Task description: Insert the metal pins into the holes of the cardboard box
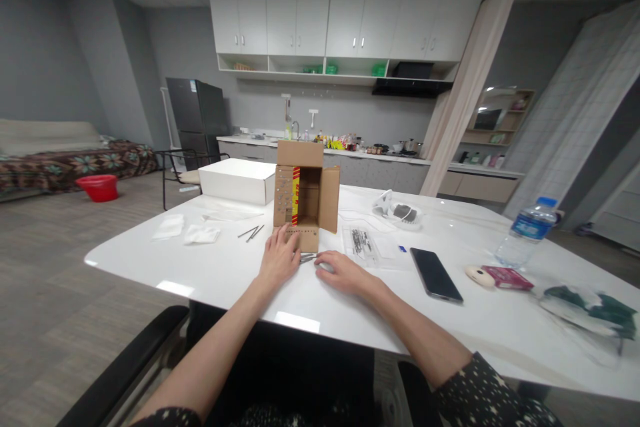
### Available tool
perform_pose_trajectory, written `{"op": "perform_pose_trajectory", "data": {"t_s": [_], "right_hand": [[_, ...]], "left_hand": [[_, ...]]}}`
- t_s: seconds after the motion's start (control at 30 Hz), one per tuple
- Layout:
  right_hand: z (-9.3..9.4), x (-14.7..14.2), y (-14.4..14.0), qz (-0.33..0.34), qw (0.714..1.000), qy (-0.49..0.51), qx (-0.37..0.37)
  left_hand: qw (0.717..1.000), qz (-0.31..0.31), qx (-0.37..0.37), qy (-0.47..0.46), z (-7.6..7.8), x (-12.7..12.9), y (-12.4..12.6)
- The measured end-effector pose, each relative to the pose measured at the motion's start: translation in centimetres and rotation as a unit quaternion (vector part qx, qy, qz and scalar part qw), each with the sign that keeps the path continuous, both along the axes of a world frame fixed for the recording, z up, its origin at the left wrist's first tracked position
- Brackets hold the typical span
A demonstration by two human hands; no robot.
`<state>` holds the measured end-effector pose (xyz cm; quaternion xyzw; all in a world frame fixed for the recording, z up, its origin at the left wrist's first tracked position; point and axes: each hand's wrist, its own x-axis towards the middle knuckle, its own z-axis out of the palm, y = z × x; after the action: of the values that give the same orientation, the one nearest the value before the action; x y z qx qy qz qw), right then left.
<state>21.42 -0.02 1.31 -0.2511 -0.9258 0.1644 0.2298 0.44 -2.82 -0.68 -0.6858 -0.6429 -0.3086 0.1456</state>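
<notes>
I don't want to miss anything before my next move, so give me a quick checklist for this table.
1. Cardboard box opening faces you: ok.
2. Left hand clear of the box in view: not ok, fingers overlap its front.
3. Right hand gripping a piece: cannot tell, fingertips are small and curled.
4. Thin dark rods together with the dark pieces between the hands: not ok, they lie left of the box.
5. Phone clear of both hands: ok.

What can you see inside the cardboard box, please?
Only brown walls show inside the cardboard box; the printed panel at left covers part, and what lies behind it cannot be seen.
</notes>
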Motion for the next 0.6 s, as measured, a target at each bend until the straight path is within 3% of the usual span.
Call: {"op": "perform_pose_trajectory", "data": {"t_s": [0.17, 0.4, 0.6], "right_hand": [[-0.05, -0.06, 0.07, -0.002, 1.000, 0.002, -0.003], [-0.37, -0.01, 0.27, 0.001, 1.000, 0.008, -0.004], [-0.58, 0.12, 0.47, 0.003, 1.000, 0.007, -0.002]], "left_hand": [[0.998, 0.033, -0.056, 0.016, 0.47, 0.32, -0.22], [0.993, -0.010, -0.117, 0.028, 0.13, 0.04, 0.27], [0.992, -0.008, -0.123, 0.012, 0.18, 0.02, 0.27]]}}
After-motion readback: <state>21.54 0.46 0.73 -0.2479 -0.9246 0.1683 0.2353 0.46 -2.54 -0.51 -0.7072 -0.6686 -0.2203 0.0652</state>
